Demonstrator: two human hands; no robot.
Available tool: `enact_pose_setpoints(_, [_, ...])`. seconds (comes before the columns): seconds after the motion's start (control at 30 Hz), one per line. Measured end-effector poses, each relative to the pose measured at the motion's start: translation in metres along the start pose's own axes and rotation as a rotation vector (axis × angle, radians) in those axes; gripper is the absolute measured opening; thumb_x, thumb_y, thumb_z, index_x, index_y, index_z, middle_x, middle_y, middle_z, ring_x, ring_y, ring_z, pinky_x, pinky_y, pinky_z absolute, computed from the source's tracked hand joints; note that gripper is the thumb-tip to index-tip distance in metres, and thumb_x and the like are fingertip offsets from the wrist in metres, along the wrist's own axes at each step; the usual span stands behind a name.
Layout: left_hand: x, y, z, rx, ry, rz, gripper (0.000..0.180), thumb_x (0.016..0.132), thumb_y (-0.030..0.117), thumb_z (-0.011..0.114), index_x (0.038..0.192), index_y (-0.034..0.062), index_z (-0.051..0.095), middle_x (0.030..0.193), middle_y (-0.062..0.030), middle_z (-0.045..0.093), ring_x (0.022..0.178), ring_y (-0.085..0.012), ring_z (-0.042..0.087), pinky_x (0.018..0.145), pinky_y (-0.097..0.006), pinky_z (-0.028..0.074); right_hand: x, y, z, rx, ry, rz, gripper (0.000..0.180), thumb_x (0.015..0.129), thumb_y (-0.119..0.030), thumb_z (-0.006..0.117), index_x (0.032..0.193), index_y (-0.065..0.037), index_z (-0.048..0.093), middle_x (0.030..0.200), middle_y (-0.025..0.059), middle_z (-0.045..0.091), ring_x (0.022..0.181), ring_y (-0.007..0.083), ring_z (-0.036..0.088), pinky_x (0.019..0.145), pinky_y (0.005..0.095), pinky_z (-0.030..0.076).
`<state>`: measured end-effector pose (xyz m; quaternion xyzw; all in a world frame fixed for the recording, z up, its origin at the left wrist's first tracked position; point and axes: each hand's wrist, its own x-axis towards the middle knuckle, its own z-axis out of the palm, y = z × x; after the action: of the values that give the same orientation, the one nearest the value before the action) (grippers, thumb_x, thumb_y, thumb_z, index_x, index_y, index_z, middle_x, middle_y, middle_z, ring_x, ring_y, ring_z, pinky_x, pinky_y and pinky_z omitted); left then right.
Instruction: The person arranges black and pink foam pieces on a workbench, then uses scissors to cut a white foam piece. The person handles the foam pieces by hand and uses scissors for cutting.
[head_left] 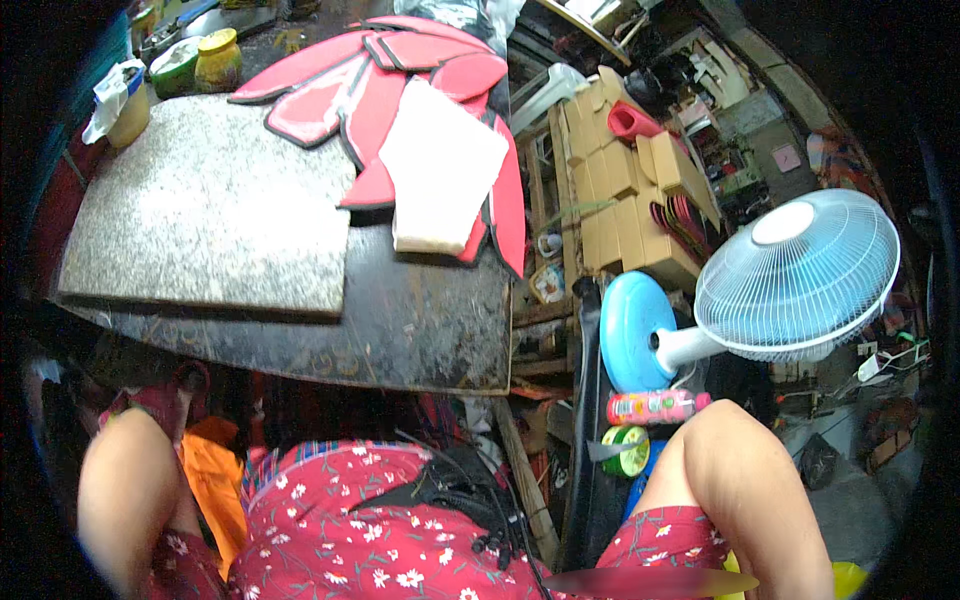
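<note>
Neither of my hands shows. My left arm and my right arm are bent at the elbow at the lower left and lower right, and both forearms run out past the bottom edge. Ahead of me, a speckled stone slab lies on a dark, worn table. Pink leaf-shaped pieces with black edges are heaped beside it, overlapping one another. On top of that heap rests a stack of white, roughly rectangular sheets. No hand touches any of these.
Yellow jar, green tub and a plastic-draped container stand behind the slab. At right are a blue-and-white fan, a pink bottle, a green tape roll and cardboard boxes.
</note>
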<state>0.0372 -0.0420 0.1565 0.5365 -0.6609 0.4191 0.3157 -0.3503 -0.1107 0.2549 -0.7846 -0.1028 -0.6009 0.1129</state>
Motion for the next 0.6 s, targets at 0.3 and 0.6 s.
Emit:
enact_pose_setpoints(0.3, [-0.009,0.005,0.012,-0.090,0.068,-0.020,0.043,0.102,0.029,0.042,0.135,0.0009,0.046,0.135,-0.0153,0.050,0.123,-0.0261,0.049,0.108,-0.035,0.035,0.001,0.015,0.017,-0.015,-0.033,0.007,0.039,0.091,-0.024,0.058,0.119,0.002,0.053,0.117,0.0212,0.059,0.107,0.0278,0.057,0.096,0.0389,0.044])
enact_pose_setpoints(0.6, [0.006,0.016,0.007,-0.135,0.172,-0.030,0.044,0.103,0.030,0.040,0.135,0.0002,0.045,0.137,-0.0157,0.049,0.124,-0.0260,0.048,0.109,-0.035,0.035,0.004,0.018,0.026,0.053,-0.027,0.042,0.043,0.090,-0.026,0.059,0.122,0.002,0.051,0.120,0.0219,0.058,0.110,0.0289,0.056,0.099,0.0398,0.042])
